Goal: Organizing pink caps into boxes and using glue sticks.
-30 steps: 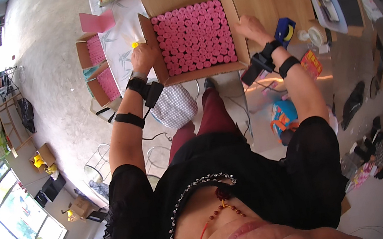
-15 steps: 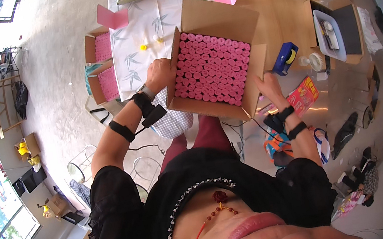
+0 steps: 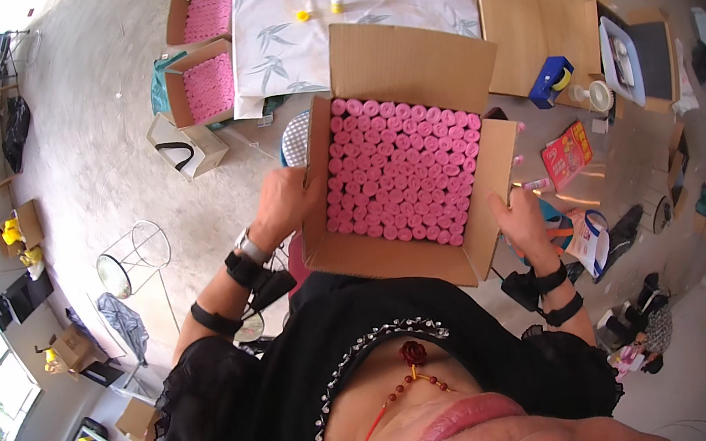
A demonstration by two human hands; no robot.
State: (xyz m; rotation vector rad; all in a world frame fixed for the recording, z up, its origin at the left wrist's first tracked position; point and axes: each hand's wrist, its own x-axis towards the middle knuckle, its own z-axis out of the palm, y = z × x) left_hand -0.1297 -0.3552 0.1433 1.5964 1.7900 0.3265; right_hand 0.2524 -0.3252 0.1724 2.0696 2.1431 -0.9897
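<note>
Between my hands is an open cardboard box [image 3: 409, 50], its far flap raised. Rows of small pink rolls [image 3: 401, 171] stand on end and fill it. My left hand [image 3: 287, 201] grips the box's left wall near the far corner. At the right side, my right hand [image 3: 519, 217] is closed on the edge of the right flap. The box is held in front of my body, over the floor and just off the near edge of the table. Its underside is hidden.
A table with a leaf-patterned cloth [image 3: 281, 56] lies ahead, carrying a small yellow cap [image 3: 303, 16] and a little bottle [image 3: 336, 3]. Left of it are two boxes of pink rolls [image 3: 209, 88]. A wooden tabletop [image 3: 527, 36] with a blue tape dispenser [image 3: 551, 82] extends right. A wire stand [image 3: 133, 260] is at left.
The box has come off the table edge toward my body, with both hands still holding it. The table and side boxes now sit farther away in view.
</note>
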